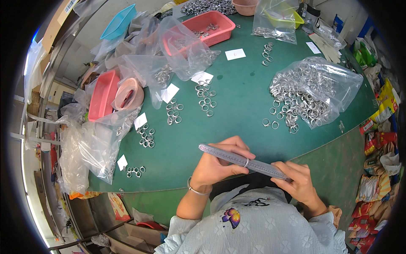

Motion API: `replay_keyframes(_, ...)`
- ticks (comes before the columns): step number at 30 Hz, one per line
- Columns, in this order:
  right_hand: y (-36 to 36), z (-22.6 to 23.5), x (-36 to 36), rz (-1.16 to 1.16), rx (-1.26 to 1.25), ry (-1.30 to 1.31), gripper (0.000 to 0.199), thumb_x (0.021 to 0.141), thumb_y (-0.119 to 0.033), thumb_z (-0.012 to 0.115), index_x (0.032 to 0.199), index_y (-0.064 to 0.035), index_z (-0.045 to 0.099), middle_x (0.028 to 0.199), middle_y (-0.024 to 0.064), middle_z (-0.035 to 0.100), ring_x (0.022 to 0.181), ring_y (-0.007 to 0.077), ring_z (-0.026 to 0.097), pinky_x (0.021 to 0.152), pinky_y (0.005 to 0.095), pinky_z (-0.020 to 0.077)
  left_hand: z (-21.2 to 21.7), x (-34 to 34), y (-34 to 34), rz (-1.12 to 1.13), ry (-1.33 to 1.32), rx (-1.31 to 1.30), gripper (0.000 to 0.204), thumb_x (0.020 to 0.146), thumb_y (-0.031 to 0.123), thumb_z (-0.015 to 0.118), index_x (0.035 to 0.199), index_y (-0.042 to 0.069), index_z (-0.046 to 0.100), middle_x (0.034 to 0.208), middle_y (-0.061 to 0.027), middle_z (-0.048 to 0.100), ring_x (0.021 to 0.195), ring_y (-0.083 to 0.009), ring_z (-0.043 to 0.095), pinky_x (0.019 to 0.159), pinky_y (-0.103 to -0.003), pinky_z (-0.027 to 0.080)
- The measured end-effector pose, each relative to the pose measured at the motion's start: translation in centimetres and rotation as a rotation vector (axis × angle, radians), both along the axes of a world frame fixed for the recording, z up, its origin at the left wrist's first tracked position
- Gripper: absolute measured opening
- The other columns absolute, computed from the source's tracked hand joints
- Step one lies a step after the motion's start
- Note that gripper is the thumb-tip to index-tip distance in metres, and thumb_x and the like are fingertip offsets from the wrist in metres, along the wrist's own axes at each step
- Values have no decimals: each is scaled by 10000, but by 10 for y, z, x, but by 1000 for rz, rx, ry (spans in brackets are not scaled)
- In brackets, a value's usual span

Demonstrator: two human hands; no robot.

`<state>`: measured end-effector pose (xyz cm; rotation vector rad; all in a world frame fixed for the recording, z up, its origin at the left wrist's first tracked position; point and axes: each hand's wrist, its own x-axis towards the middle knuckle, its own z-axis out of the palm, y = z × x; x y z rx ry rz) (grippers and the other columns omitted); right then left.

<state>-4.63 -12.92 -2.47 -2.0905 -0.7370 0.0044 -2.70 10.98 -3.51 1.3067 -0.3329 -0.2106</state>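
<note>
Seen from the head camera, a person in a pale shirt (275, 220) with a butterfly motif holds a grey stick (268, 169) at the near edge of a green table (245, 122). The left hand (218, 165) is drawn in narrow, thumb and fingertips closed about a silver ring (247, 162) that sits around the stick near its middle. The right hand (299, 181) is wrapped around the stick's right end, the stick slanting down from left to right between the two. A bracelet (198, 191) circles the left wrist.

Ahead and to the right, a large heap of metal rings (296, 101) lies partly inside a clear plastic bag (349, 82). Smaller clusters of rings lie across the left and middle of the table, several beside a white card (170, 93) or another like it. At the left stand a pink tray (100, 97) and a round bowl (137, 103), among more clear bags; a pink basket (222, 34) with rings in it stands at the far side. Colorful packages (372, 188) line the right.
</note>
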Motion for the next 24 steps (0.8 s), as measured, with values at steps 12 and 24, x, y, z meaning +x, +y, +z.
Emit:
replay_keyframes(12, 1, 2, -1, -31, 10, 36, 321, 687, -97, 717, 980, -11, 615, 626, 62, 516, 451, 169, 485, 415, 286, 377, -16, 0, -4, 18, 26, -109, 367, 577, 108, 809, 872, -52, 659, 802, -115, 571, 795, -223, 566, 806, -383, 509)
replay_keyframes(24, 30, -23, -2, -58, -88, 49, 318, 713, -63, 697, 1012, -31, 595, 642, 91, 529, 472, 207, 499, 444, 308, 402, -63, -28, -4, 306, 230, -331, 210, 803, -9, 591, 1012, -37, 586, 1007, -90, 572, 962, -189, 560, 885, -312, 441)
